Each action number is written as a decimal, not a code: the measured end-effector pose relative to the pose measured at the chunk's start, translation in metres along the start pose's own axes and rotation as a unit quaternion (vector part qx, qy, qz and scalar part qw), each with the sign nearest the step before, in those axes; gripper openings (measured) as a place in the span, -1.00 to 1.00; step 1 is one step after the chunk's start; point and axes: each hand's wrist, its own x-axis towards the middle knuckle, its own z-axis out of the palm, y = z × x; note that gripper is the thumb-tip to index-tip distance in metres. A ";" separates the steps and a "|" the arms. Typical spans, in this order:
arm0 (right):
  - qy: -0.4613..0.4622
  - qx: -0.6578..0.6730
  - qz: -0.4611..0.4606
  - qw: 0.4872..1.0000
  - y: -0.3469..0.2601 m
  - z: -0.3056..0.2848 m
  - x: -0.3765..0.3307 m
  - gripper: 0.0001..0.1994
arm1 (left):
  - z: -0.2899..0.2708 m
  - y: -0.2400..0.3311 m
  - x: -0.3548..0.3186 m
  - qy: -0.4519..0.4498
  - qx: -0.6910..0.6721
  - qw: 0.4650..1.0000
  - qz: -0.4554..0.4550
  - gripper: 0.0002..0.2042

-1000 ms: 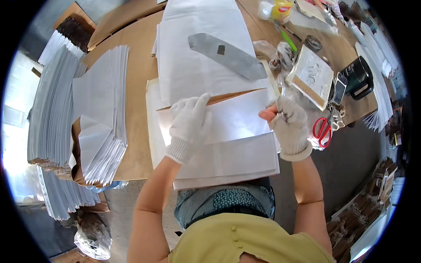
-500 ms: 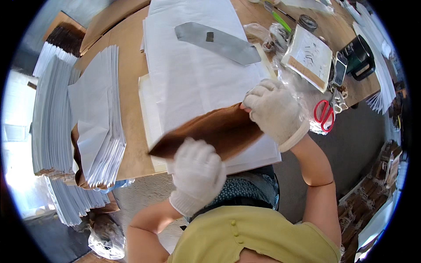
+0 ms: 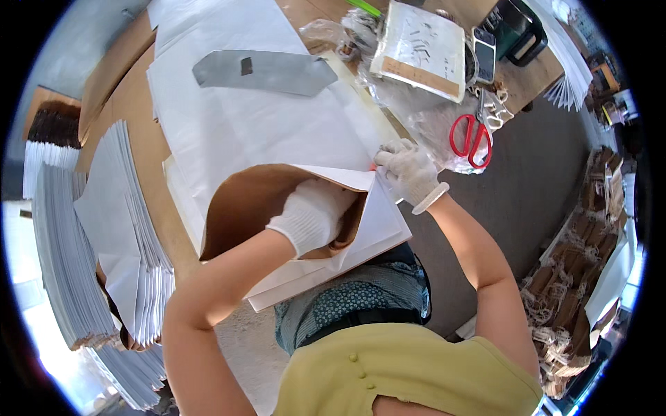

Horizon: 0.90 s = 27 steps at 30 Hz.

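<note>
A paper bag (image 3: 239,204), white outside and brown inside, lies on the table edge with its mouth gaping toward me. My left hand (image 3: 316,213), in a white knit glove, reaches into that mouth; its fingertips are hidden inside. At the bag's right corner, my gloved right hand (image 3: 408,173) pinches the paper, and a bit of reddish colour shows at its fingertips. Beneath the bag are large white sheets (image 3: 243,125). A flat grey plate (image 3: 284,75) with pointed ends and a small dark square lies on them, beyond the bag.
Folded white paper bags (image 3: 125,229) stand in thick stacks at the left. At the right lie red-handled scissors (image 3: 472,142), clear plastic, a worn pad (image 3: 422,52), a phone (image 3: 483,55) and a dark mug (image 3: 517,31). Tied brown bundles (image 3: 572,291) sit on the floor, far right.
My left hand has gone from the bag's near edge into its mouth, which now gapes wider. My right hand still holds the right corner. The whole view has shifted.
</note>
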 end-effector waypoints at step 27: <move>0.022 0.105 0.007 0.994 -0.044 0.038 -0.038 -0.48 | 0.022 -0.112 0.046 -0.044 -0.280 0.945 0.165 -0.54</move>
